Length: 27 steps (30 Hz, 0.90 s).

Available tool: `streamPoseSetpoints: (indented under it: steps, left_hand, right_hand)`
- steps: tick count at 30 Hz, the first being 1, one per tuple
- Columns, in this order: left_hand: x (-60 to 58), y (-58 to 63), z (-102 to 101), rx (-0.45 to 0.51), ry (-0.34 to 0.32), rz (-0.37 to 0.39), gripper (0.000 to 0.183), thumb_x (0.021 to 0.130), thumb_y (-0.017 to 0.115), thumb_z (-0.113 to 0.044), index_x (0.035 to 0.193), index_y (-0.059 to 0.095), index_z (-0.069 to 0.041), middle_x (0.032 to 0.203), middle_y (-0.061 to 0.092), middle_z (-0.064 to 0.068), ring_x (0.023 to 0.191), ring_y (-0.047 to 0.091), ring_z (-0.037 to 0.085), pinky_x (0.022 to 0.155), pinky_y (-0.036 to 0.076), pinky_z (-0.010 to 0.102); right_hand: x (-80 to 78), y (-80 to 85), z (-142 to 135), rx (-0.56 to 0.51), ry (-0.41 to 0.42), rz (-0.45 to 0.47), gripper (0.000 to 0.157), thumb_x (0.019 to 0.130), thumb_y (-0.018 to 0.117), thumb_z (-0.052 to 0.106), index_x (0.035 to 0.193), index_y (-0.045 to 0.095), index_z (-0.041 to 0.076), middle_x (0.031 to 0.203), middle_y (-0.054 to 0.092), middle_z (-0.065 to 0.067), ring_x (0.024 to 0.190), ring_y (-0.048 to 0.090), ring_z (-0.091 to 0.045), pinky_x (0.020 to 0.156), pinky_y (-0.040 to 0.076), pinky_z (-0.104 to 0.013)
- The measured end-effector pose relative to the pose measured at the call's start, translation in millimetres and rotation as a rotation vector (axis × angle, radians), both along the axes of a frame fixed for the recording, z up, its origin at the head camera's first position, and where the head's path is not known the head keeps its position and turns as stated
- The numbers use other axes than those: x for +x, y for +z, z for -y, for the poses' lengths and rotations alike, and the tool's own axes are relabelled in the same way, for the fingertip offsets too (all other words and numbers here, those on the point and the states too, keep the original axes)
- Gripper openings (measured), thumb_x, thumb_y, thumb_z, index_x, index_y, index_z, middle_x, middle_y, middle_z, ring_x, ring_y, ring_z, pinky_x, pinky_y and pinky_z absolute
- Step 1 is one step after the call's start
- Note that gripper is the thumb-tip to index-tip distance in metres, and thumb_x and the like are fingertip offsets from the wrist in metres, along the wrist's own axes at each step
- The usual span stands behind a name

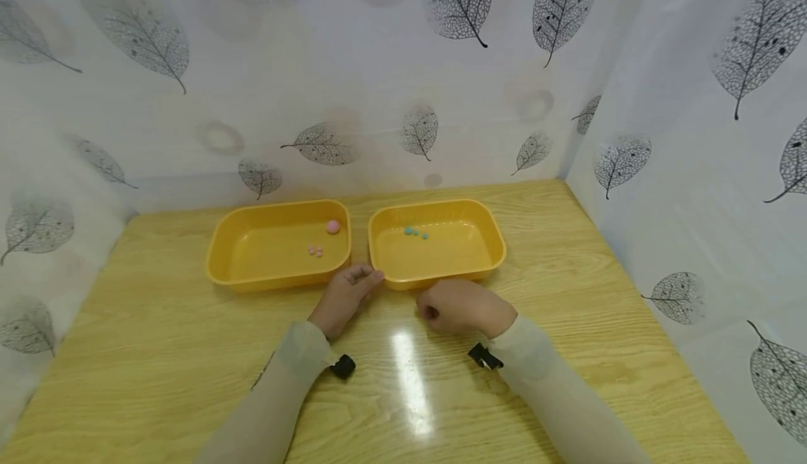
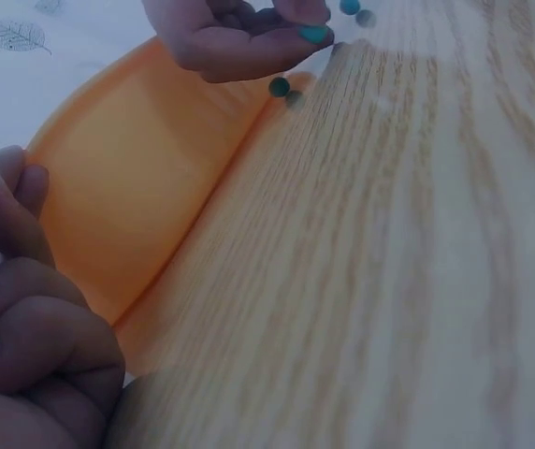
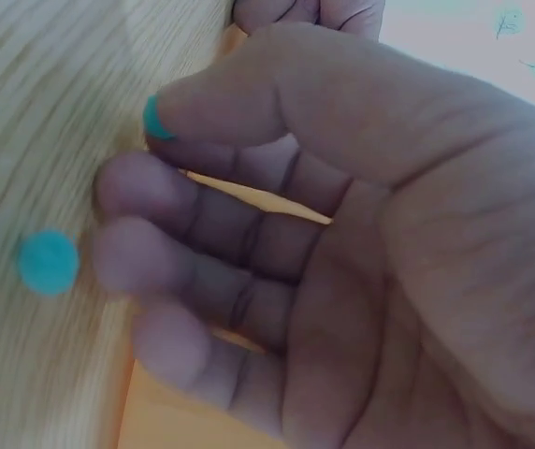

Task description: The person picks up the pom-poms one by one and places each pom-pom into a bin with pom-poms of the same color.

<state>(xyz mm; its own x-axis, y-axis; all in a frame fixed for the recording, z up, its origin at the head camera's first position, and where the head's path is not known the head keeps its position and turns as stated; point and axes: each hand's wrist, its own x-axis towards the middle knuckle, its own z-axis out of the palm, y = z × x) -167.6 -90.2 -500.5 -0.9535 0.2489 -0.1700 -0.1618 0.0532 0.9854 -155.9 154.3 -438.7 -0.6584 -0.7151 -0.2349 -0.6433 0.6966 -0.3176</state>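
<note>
Two shallow yellow trays stand side by side on the wooden table. At the front left corner of the right tray [image 1: 435, 283], my left hand [image 1: 345, 296] pinches the rim with thumb and fingertip; its other fingers are curled in the left wrist view. My right hand [image 1: 463, 306] is just in front of the same tray, low over the table. Between its thumb and forefinger it pinches a small teal ball [image 3: 158, 120], mostly covered by the thumb. On the wood beside its fingertips lies another teal ball [image 3: 49, 262]; two loose teal balls [image 2: 279, 87] show in the left wrist view.
Three little teal pieces [image 1: 415, 232] lie inside the right tray. In the left tray [image 1: 252, 284] are a larger pink ball [image 1: 333, 226] and several tiny pink pieces [image 1: 316, 250]. White leaf-patterned curtains [image 1: 378, 99] enclose the wooden table [image 1: 157, 352] at the back and sides.
</note>
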Motion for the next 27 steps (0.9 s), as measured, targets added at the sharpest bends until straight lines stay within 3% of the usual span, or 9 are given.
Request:
streamPoseSetpoints:
  steps: [11,20,27]
  left_hand:
    - [0.6,1.5,0.2,-0.002,-0.004,0.003,0.035,0.102,0.068,-0.034,0.103,0.066,0.002,0.07,0.05,-0.001,0.064,0.043,0.014,0.059,0.037,0.025]
    - [0.9,2.0,-0.1,-0.007,-0.002,0.0,0.037,0.101,0.069,-0.035,0.103,0.065,0.002,0.068,0.048,-0.001,0.061,0.041,0.013,0.055,0.035,0.025]
    - [1.0,0.3,0.2,-0.003,0.002,-0.002,0.038,0.102,0.068,-0.035,0.104,0.065,0.002,0.068,0.047,-0.001,0.06,0.04,0.013,0.055,0.034,0.024]
  right_hand:
    - [-2.3,-0.4,1.2,-0.106,0.004,-0.03,0.031,0.089,0.068,-0.003,0.071,0.055,0.019,0.066,0.044,0.01,0.061,0.041,-0.005,0.058,0.034,-0.021]
    - [-3.1,-0.1,3.8,-0.122,0.044,-0.083,0.031,0.089,0.068,-0.004,0.074,0.054,0.019,0.068,0.04,0.01,0.062,0.039,-0.005,0.06,0.033,-0.021]
    - [0.5,4.2,5.5,-0.097,0.028,-0.047,0.033,0.092,0.071,0.001,0.069,0.056,0.019,0.064,0.038,0.011,0.061,0.037,-0.004,0.059,0.032,-0.022]
